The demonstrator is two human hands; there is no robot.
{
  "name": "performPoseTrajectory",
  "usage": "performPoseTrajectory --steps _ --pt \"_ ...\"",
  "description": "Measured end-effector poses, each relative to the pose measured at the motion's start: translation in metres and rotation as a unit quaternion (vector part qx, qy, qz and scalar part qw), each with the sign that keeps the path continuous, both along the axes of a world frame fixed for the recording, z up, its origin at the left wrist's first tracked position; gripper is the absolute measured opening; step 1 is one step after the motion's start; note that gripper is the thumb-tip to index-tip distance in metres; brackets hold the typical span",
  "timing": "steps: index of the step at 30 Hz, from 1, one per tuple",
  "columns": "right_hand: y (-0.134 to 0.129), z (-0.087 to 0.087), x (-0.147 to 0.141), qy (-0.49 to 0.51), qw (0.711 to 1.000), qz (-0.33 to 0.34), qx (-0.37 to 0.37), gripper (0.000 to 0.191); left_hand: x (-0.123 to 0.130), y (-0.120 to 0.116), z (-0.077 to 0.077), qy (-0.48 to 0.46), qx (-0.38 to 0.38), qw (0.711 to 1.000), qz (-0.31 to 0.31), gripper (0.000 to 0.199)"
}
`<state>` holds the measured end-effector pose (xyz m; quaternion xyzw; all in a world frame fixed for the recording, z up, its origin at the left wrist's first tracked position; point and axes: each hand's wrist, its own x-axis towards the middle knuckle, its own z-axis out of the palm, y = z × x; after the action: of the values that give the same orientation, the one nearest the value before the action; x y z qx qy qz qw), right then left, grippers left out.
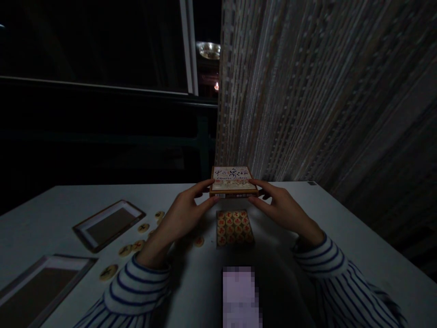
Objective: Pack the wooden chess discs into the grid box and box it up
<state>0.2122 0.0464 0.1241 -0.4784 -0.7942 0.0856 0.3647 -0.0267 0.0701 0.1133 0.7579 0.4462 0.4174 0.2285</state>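
Between both hands is a Chinese chess box [232,180] with printed characters on its top. My left hand [184,210] grips its left side, fingers on top and thumb at the near edge. On the opposite side, my right hand [285,210] grips it the same way. Just below the box on the table lies a tray of round chess pieces [235,228], set in rows with red characters. One loose piece [199,241] rests left of that tray. More loose pieces [138,246] lie beside my left forearm, partly hidden by it.
Two shallow open box parts, one farther back [112,226] and one nearer [44,287], lie on the left of the white table [273,282]. A phone [239,296] with a blurred screen is at the front. A string curtain [290,91] hangs behind the table's far edge.
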Motion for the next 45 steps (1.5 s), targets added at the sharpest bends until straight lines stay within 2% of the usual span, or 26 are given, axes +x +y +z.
performPoseTrajectory --steps 11,16,22,31,39,45 --pt "0.007 0.003 0.005 -0.017 1.0 -0.004 -0.002 0.045 0.007 -0.002 0.004 -0.045 -0.017 0.999 -0.005 0.05" --pt "0.008 0.003 0.007 -0.016 1.0 -0.015 -0.002 0.046 0.01 -0.001 0.009 -0.037 -0.02 0.999 0.017 0.05" --pt "0.009 0.002 0.01 -0.015 0.999 -0.038 -0.007 0.046 0.014 0.007 0.017 -0.024 -0.022 0.999 -0.004 0.051" --pt "0.015 0.005 0.008 -0.008 0.999 -0.029 -0.022 0.044 0.014 0.012 0.011 -0.045 -0.049 0.998 0.0 0.052" --pt "0.024 0.003 0.004 -0.032 0.999 -0.031 -0.024 0.042 0.009 0.017 0.007 0.003 -0.043 0.999 0.012 0.051" --pt "0.025 -0.001 0.008 -0.056 0.997 -0.041 -0.028 0.041 0.011 0.018 0.002 0.012 -0.05 0.999 -0.017 0.051"
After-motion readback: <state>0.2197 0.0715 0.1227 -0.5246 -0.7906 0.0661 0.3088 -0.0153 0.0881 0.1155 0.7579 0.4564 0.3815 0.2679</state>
